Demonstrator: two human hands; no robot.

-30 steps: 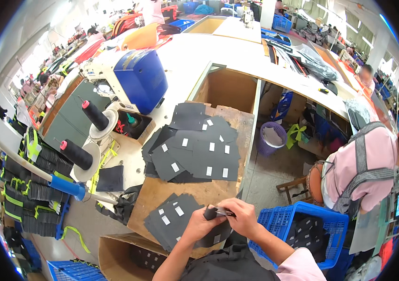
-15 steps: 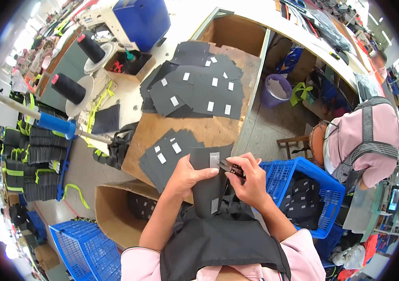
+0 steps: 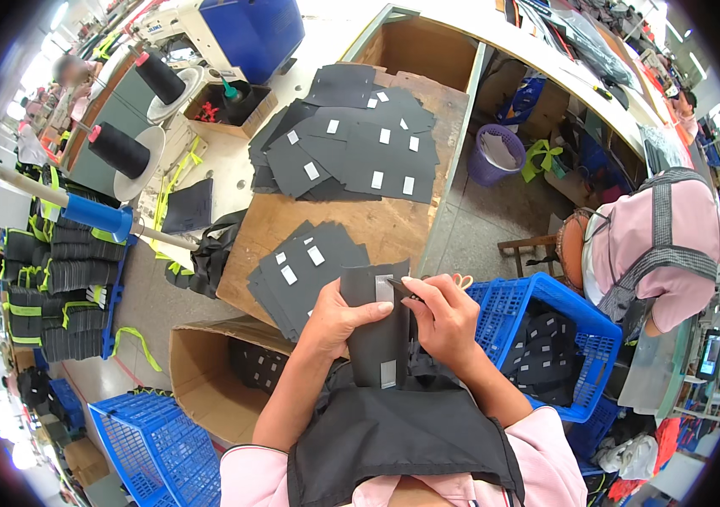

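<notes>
A black fabric panel (image 3: 368,359) with a white label at its top and another at its bottom is upright in front of my apron. My left hand (image 3: 332,321) grips its left side, with the thumb lying flat across it by the upper label (image 3: 384,289). Closed around dark thread snips (image 3: 408,291), my right hand (image 3: 446,321) is at the panel's upper right edge. The snips' tip is beside that label; the fingers hide most of the tool. Beyond my left hand, a small stack of similar panels (image 3: 326,253) lies on the wooden board (image 3: 275,211).
A larger pile of labelled black panels (image 3: 326,156) covers the board's far part. Blue crates (image 3: 575,406) stand right and lower left; a cardboard box (image 3: 195,372) is below the board. Thread cones (image 3: 119,152) stand left. Another person (image 3: 664,245) sits at right.
The snips have turned, so their blades point up and left beside the upper label instead of across it. My right hand has shifted slightly; my left keeps its hold on the panel.
</notes>
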